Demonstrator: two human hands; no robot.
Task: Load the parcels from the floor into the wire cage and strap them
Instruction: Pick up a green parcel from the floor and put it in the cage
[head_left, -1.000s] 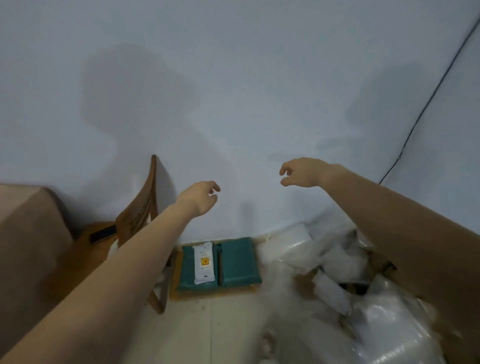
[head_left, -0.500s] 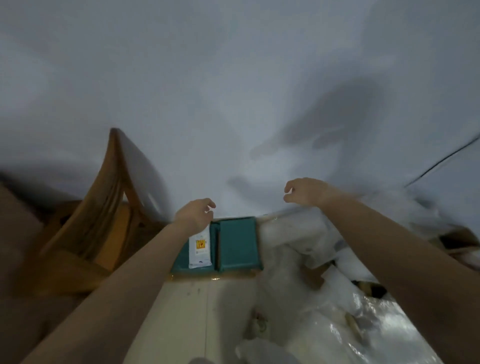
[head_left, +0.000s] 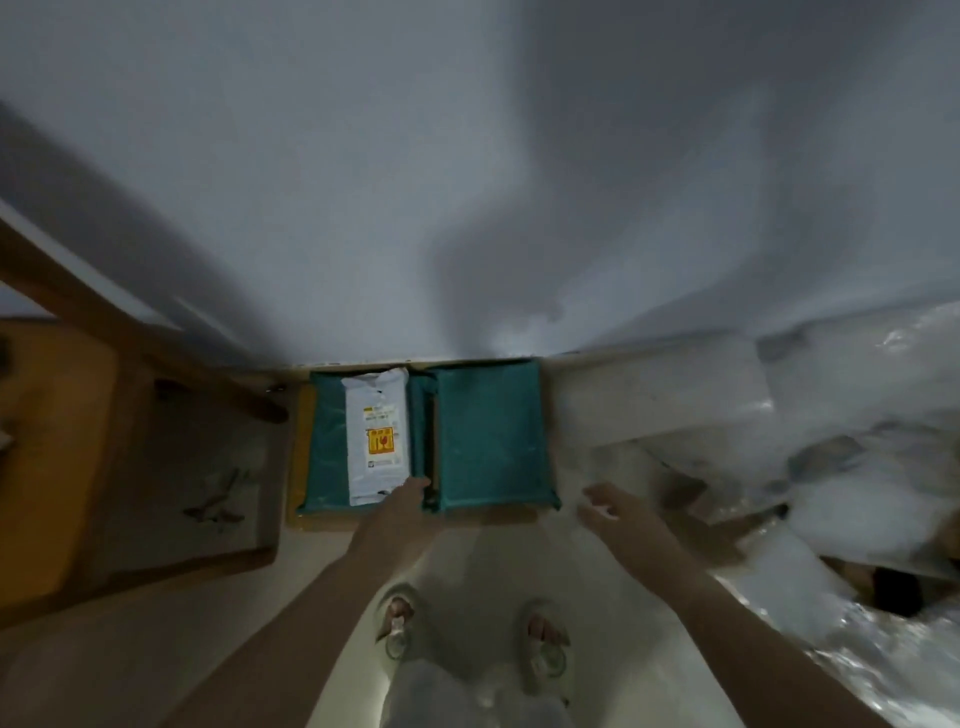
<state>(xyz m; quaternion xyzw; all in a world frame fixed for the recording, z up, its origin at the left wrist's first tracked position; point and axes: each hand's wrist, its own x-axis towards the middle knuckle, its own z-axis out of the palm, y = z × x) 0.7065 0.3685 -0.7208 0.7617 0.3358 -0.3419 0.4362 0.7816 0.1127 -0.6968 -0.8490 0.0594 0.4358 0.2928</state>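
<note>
Against the wall on the floor (head_left: 597, 649) lie 2 green parcels: the left parcel (head_left: 324, 441) carries a white packet (head_left: 376, 434), the right parcel (head_left: 491, 436) lies just beside it. Pickup is beginning. Left hand (head_left: 402, 506), fingers loose, touches the gap between them; right hand (head_left: 608, 512) hovers spread, empty, near the right parcel's corner. Next, probably gripping 1 parcel's edges.

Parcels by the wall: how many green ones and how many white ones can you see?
Green parcels: 2, the left one and the right one.
White parcels: 1, lying on the left green one.
Total: 3.
The clear plastic heap at right is too blurry to count.
</note>
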